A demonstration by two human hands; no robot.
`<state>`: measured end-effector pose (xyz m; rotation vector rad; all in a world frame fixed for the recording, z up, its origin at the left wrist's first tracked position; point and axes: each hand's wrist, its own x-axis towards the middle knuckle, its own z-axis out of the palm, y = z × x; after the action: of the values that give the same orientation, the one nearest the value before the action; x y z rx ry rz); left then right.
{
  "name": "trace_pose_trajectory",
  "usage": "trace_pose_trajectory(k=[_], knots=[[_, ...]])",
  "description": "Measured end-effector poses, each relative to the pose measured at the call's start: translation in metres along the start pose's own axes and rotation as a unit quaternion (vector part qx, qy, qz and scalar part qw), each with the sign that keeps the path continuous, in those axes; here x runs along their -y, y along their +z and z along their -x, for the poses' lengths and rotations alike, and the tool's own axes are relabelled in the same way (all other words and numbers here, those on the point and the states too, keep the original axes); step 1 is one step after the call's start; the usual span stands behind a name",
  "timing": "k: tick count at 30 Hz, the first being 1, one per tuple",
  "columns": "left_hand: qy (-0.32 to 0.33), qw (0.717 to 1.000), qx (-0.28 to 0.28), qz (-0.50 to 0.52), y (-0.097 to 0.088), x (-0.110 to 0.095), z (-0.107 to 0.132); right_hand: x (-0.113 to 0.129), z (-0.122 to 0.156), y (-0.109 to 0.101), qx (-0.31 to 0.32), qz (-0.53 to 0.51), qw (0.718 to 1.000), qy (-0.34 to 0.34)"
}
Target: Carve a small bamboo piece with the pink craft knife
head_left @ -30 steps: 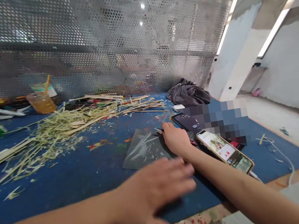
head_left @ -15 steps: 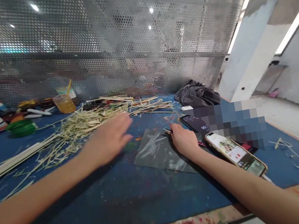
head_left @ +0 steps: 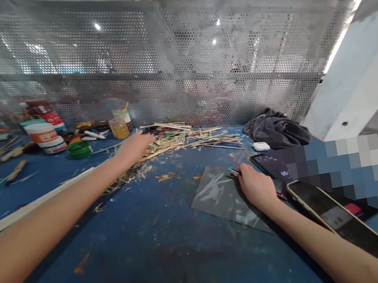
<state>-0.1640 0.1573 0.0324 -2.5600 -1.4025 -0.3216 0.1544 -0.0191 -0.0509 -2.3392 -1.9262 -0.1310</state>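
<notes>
At the left end of a pile of pale straw-like strips (head_left: 170,140), my left hand (head_left: 137,146) reaches out with its fingers extended, touching or just over the strips. What lies under its palm is hidden. My right hand (head_left: 259,187) is closed around a thin tool with a narrow metal tip (head_left: 233,171); the rest of the tool is mostly covered by the fingers. That hand rests on the right part of a dark translucent sheet (head_left: 216,195) marked with whitish scratches. Long pale strips (head_left: 36,205) lie beyond my left forearm.
Right of my right hand lie a dark phone showing digits (head_left: 273,166) and a phone in a light case (head_left: 340,220). A white earphone case (head_left: 261,146) sits before a dark cloth (head_left: 277,127). Tubs (head_left: 46,136), a green roll (head_left: 79,150) and a cup (head_left: 119,129) stand back left.
My left hand has moved away to the far pile, and loose strips there are gathered closer together. The view has turned left. The light-cased phone's screen has dimmed. My right hand keeps its tool.
</notes>
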Motion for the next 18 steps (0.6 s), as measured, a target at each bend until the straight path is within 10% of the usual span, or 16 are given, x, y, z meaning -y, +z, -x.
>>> trace_pose_trajectory(k=[5,18], knots=[[-0.092,0.995,0.013,-0.039,-0.021,0.024,-0.006,0.0,0.0,-0.003,0.004,-0.003,1.0,0.002],[-0.1,0.994,0.028,0.036,-0.027,0.004,-0.011,0.0,0.0,-0.003,0.008,-0.026,1.0,-0.001]])
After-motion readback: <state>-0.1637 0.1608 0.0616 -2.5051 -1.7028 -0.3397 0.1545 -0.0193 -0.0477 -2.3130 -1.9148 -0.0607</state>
